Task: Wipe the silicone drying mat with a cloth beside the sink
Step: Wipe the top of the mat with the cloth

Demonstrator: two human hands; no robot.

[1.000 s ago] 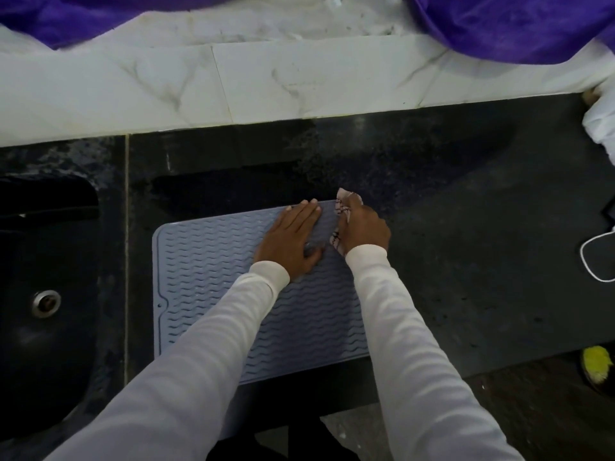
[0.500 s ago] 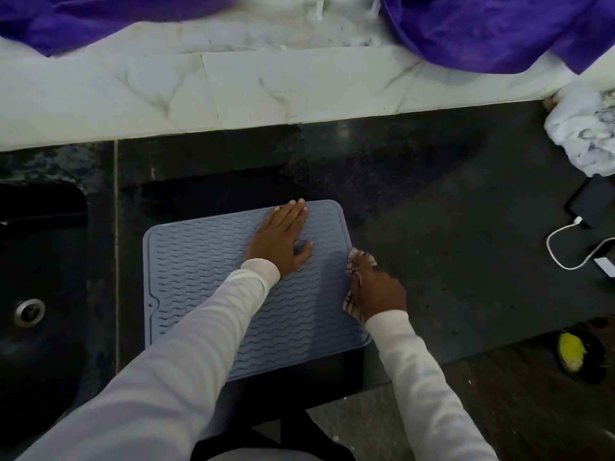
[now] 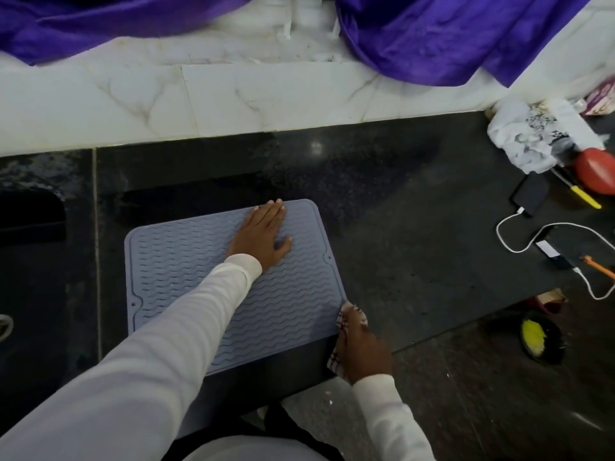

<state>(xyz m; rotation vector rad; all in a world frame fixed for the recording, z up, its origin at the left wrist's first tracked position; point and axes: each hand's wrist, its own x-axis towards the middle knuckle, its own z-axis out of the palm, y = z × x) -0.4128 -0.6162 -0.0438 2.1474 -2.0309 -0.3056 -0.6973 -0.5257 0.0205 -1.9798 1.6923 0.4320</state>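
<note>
A grey-blue silicone drying mat (image 3: 186,264) with wavy ridges lies flat on the black counter, just right of the sink. My left hand (image 3: 261,236) presses flat on the mat's far right part, fingers spread. My right hand (image 3: 362,349) grips a checked cloth (image 3: 342,322) at the mat's near right corner, by the counter's front edge. Most of the cloth is hidden under that hand.
A dark sink (image 3: 23,271) sits at the left. At the right lie a crumpled white cloth (image 3: 532,141), a phone (image 3: 530,194) with a white cable (image 3: 509,234), a red object (image 3: 595,174) and small tools. Purple fabric (image 3: 432,38) hangs over the white marble backsplash (image 3: 233,101).
My right hand has drawn the cloth down the mat's right edge, from the far corner to the near corner. My left hand stays pressed on the mat.
</note>
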